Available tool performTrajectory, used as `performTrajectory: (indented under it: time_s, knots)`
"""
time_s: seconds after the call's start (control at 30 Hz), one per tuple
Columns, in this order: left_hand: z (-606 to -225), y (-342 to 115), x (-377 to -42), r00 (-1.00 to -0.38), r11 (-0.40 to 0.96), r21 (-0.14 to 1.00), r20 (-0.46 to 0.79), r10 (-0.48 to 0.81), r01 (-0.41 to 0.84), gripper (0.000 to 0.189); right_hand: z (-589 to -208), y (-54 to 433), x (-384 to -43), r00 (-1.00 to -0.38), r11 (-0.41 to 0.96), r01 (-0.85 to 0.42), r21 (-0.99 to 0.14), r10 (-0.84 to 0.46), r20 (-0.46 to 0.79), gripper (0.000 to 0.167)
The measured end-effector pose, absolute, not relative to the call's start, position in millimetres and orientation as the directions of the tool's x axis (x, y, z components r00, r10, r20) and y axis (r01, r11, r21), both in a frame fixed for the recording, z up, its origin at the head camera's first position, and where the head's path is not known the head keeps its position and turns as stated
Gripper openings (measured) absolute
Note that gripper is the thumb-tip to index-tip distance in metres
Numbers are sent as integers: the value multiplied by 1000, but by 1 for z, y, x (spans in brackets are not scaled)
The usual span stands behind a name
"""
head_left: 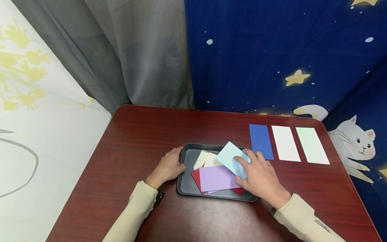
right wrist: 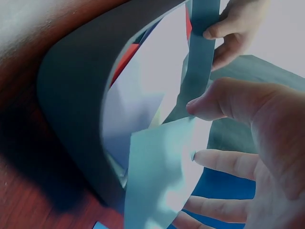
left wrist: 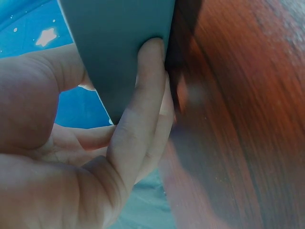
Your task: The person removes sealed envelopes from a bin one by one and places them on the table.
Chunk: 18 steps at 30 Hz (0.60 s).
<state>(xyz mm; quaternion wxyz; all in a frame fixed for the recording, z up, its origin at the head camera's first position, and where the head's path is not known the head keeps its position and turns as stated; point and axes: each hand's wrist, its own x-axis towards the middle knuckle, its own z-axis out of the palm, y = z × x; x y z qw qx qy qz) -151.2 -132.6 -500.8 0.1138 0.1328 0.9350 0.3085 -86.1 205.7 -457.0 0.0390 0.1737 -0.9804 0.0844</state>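
Observation:
A dark grey tray lies on the table with several coloured paper cards in it. My left hand grips the tray's left end, thumb over the rim and fingers against the outer wall. Over the tray's right half, my right hand holds a light blue card by its edges, tilted, thumb and fingertips on it in the right wrist view. Under it in the tray are a lilac card, red cards and cream cards, overlapping one another.
On the table's right side a blue card, a white card and a pale green card lie side by side in a row. The reddish-brown table ends at grey and dark blue curtains behind.

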Motion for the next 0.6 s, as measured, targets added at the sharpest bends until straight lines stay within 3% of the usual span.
performTrajectory:
  time_s: [0.27, 0.6]
  knots:
    - [-545, -142, -167, -941, 772, 599, -89, 328, 212, 78, -454, 219, -80, -951, 941, -303, -149, -288, 112, 65]
    - [-544, -143, -167, -941, 778, 590, -89, 327, 214, 80, -456, 234, -68, -970, 956, -234, -175, -218, 107, 64]
